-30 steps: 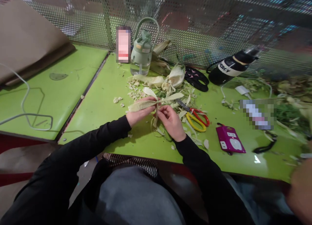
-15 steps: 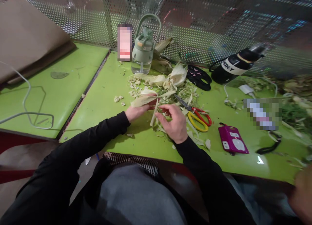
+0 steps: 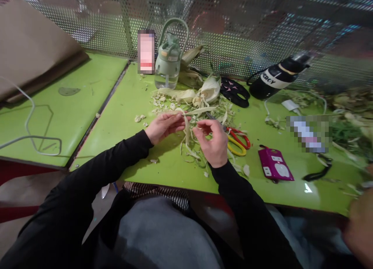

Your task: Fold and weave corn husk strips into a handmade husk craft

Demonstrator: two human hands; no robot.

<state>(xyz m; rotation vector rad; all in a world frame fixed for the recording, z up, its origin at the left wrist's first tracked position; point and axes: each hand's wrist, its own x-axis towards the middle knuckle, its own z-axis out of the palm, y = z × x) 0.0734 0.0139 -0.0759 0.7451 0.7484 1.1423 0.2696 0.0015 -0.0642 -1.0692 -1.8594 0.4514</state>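
My left hand (image 3: 166,126) is closed in a pinch on a pale corn husk (image 3: 201,111). One strip of the husk points right over the table, and another hangs down between my hands. Just to the right is my right hand (image 3: 214,143), its thumb and fingers curled with a gap between them; I see nothing held there. Behind that hand lie scissors (image 3: 237,146) with one red and one yellow handle, their blades partly covered by scraps. A heap of husks (image 3: 210,90) spreads beyond both hands.
A green-lidded water bottle (image 3: 167,63) stands at the back beside a blurred upright phone-shaped item (image 3: 146,51). Rightward are a black bottle (image 3: 275,78), a black object with pink marks (image 3: 234,91) and a purple power strip (image 3: 275,164). A brown paper sheet (image 3: 37,47) covers the left back.
A broad husk piece that lay over my left hand no longer shows there. My right hand has moved slightly right, away from the hanging strip. The left hand's fingers show more plainly.
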